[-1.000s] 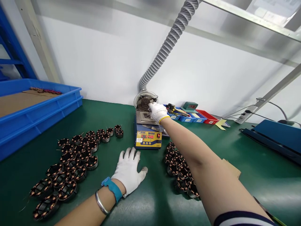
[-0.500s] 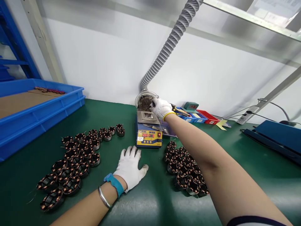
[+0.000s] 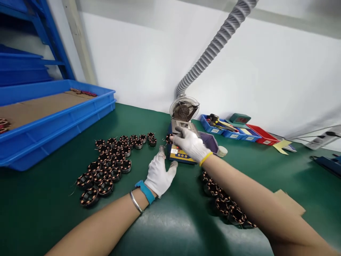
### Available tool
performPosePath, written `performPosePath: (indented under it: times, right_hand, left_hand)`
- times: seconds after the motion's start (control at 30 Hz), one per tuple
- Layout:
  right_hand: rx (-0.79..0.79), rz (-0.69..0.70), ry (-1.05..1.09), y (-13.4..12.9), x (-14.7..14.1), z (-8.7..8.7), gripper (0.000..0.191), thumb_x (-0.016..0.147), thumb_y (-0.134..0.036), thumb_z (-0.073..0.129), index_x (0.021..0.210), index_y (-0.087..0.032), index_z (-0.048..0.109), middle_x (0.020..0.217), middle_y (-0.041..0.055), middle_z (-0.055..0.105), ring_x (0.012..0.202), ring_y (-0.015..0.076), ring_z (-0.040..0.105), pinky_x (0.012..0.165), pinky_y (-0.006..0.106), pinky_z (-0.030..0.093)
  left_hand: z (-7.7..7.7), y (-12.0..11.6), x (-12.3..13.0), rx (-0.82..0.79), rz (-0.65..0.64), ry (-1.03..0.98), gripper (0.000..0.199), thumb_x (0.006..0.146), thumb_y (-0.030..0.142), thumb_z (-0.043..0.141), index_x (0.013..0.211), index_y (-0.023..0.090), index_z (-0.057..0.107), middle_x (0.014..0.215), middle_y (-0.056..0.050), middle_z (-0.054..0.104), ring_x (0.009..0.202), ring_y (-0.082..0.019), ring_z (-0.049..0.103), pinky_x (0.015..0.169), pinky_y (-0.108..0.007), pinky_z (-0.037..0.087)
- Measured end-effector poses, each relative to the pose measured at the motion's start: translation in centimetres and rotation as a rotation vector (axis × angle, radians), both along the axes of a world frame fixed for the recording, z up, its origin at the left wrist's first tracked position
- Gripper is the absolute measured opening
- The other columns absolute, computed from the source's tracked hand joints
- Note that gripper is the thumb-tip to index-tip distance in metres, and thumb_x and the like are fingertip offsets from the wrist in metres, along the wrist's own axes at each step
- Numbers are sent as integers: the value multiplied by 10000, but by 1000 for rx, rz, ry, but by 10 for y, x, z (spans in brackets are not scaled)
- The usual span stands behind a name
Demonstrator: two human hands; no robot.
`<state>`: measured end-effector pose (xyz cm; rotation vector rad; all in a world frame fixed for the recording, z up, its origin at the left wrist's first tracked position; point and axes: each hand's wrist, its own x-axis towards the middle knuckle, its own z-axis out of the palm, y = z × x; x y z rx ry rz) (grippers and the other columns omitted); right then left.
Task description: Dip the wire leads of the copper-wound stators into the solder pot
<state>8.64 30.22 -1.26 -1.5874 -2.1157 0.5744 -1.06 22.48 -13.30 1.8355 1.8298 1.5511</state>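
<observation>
My right hand [image 3: 190, 144], in a white glove, is closed on a small black and copper coil ring [image 3: 168, 138] just in front of the blue and yellow heater unit [image 3: 183, 156]. My left hand [image 3: 161, 172], also gloved, is raised below and left of that ring, thumb and fingers apart, with nothing between them. Many similar coil rings [image 3: 114, 174] stand in a group left of my left hand. Another group [image 3: 222, 206] lies partly under my right forearm. Behind the heater's metal top is a round fan grille [image 3: 184, 111].
A blue tray [image 3: 90, 110] with cardboard and some red coils stands at the left. Small blue bins [image 3: 234, 134] and a red bin [image 3: 262, 135] line the wall. A purple tray [image 3: 209, 142] and round white lid [image 3: 222, 151] are right of the heater. A grey hose [image 3: 215, 46] hangs above.
My right hand has come back from the fan grille towards me, now with a coil ring in its fingers. My left hand has lifted and turned towards it. The view has shifted left.
</observation>
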Motion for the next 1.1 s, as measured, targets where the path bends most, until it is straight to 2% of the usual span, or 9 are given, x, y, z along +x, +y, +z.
performPosePath:
  times: [0.1, 0.2, 0.3, 0.37, 0.47, 0.57, 0.7, 0.8, 1.1]
  right_hand:
    - [-132, 14, 52, -36, -8, -23, 629, 780, -467, 607, 1351, -242, 470, 1084, 39, 672, 1003, 250, 622, 887, 372, 480]
    - [-259, 145, 75, -51, -5, -34, 479, 744, -455, 651, 1168, -237, 599, 1030, 41, 674, 958, 256, 629, 844, 373, 500]
    - [-457, 261, 318, -46, 7, -38, 362, 793, -504, 589, 1005, -215, 636, 860, 30, 677, 782, 194, 645, 740, 325, 537]
    - [-572, 246, 481, -39, 15, -40, 331, 796, -512, 590, 888, -196, 634, 740, 18, 658, 658, 153, 626, 672, 288, 547]
    - [-603, 178, 489, -28, 21, -39, 248, 727, -416, 705, 761, -183, 627, 674, 22, 658, 583, 146, 617, 600, 267, 547]
    - [-436, 77, 360, -11, 26, -25, 172, 743, -309, 691, 862, -186, 674, 803, 47, 713, 720, 191, 676, 656, 282, 566]
    - [-98, -134, 245, 27, 34, 8, 446, 745, -324, 680, 1172, -213, 615, 1077, 36, 690, 959, 216, 658, 835, 332, 550]
    - [138, -212, 87, 59, 36, 26, 453, 769, -328, 641, 1207, -222, 606, 1118, 34, 678, 1033, 209, 627, 902, 324, 501]
    - [279, -232, -315, 102, 29, 15, 429, 781, -345, 570, 1207, -313, 600, 1155, 34, 652, 1059, 263, 607, 862, 387, 493]
  left_hand:
    - [0, -2, -2, -56, -45, -119, 693, 829, 348, 512, 1425, 78, 284, 1274, -193, 587, 1147, -291, 590, 960, -409, 484]
    - [4, -5, -6, -177, -27, -238, 754, 822, 326, 521, 1461, 79, 207, 1181, -165, 653, 1077, -282, 635, 909, -383, 509]
    - [8, -8, -9, -228, -108, -295, 760, 825, 347, 523, 1466, 88, 208, 1223, -144, 638, 1140, -254, 603, 952, -347, 486]
    - [10, -9, -8, -219, -182, -298, 730, 816, 331, 528, 1459, 120, 252, 1287, -122, 604, 1187, -230, 572, 998, -339, 458]
    - [12, -10, -5, -228, -216, -263, 758, 775, 331, 573, 1450, 142, 284, 1308, -114, 589, 1189, -222, 570, 1018, -357, 447]
    - [12, -8, -1, -259, -141, -181, 896, 687, 379, 669, 1446, 101, 284, 1374, -157, 521, 1252, -260, 512, 1056, -391, 416]
    - [12, -2, 0, -301, -82, -45, 942, 639, 416, 705, 1429, 85, 314, 1432, -178, 447, 1322, -305, 423, 1097, -427, 361]
    - [11, 0, 0, -390, -75, 23, 913, 670, 430, 672, 1426, 63, 315, 1432, -188, 441, 1324, -316, 415, 1085, -426, 366]
    - [7, 0, 0, -396, -97, 100, 806, 720, 433, 620, 1398, 77, 365, 1431, -174, 447, 1314, -295, 430, 1095, -399, 343]
